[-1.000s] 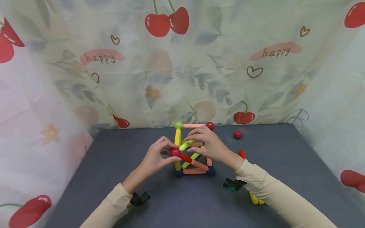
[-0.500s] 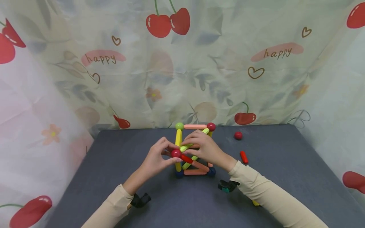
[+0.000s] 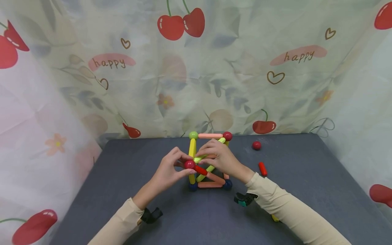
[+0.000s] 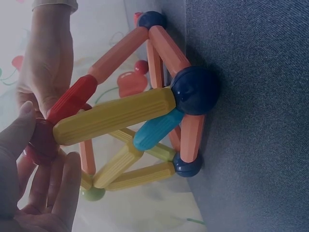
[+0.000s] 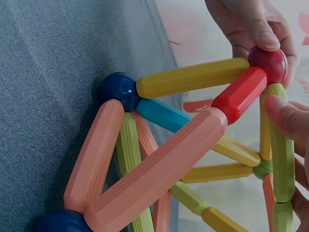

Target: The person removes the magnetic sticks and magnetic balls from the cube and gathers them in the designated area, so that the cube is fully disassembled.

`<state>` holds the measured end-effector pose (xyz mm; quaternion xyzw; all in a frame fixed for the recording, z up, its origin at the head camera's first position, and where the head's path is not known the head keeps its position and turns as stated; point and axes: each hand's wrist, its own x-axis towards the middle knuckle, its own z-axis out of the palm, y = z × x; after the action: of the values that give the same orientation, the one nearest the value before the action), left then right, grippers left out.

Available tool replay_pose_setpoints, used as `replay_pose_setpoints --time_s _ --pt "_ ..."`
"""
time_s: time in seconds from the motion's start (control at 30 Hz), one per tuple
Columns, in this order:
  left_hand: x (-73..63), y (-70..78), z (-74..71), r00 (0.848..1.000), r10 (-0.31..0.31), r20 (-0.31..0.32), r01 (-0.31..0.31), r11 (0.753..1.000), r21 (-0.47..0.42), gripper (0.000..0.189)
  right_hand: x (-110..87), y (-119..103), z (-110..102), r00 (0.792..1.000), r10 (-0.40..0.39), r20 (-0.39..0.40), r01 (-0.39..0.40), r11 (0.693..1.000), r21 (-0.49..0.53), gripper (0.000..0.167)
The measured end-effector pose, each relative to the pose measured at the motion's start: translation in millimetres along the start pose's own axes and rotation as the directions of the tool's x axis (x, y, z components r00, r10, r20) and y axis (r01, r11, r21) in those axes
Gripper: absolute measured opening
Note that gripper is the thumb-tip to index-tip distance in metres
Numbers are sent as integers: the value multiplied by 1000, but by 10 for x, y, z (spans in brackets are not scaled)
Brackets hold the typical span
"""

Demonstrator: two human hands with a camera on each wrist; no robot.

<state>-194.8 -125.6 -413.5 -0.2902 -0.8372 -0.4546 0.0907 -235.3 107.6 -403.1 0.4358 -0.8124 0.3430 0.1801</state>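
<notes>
My left hand [image 3: 166,168] pinches a dark red ball [image 3: 189,164] at the near left top corner of a frame of magnetic building sticks and balls. From that ball a yellow stick [image 4: 116,116] runs down to a blue ball [image 4: 195,90]. A short red stick [image 5: 240,95] and a salmon stick [image 5: 159,166] slope from it in line. My right hand [image 3: 222,158] holds a light green stick [image 5: 282,150] between thumb and fingers, one end at the red ball. Another light green stick [image 5: 282,217] continues it toward the far right dark red ball [image 3: 227,136].
The frame stands on a dark grey table [image 3: 137,204]. A loose red ball [image 3: 256,145] and a loose red stick [image 3: 262,169] lie to its right. Something yellow [image 3: 275,218] shows beneath my right sleeve. A printed curtain [image 3: 226,85] hangs behind.
My right hand has shifted left and slightly down along the light green sticks. Their far part now shows by the far right ball. My left hand still pinches the near red ball.
</notes>
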Motion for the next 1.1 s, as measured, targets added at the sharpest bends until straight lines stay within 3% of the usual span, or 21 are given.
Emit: replay_pose_setpoints --time_s 0.27,0.5,0.6,0.83,1.1 --pt "9 6 2 1000 5 1 -5 1000 8 32 -32 38 17 1000 28 -12 -27 996 89 25" --pt "10 6 -1 1000 10 0 -10 1000 8 32 -4 55 -61 991 123 -57 -104 959 262 24" --pt "11 1 -3 1000 11 1 -11 1000 8 32 11 49 -82 984 176 -38 -153 930 333 23" --pt "23 2 -8 1000 -2 13 2 1000 -1 32 38 19 -123 946 325 7 -288 827 482 25" --pt "20 14 -15 1000 -7 11 7 1000 1 32 70 6 -224 934 358 8 -300 769 565 25"
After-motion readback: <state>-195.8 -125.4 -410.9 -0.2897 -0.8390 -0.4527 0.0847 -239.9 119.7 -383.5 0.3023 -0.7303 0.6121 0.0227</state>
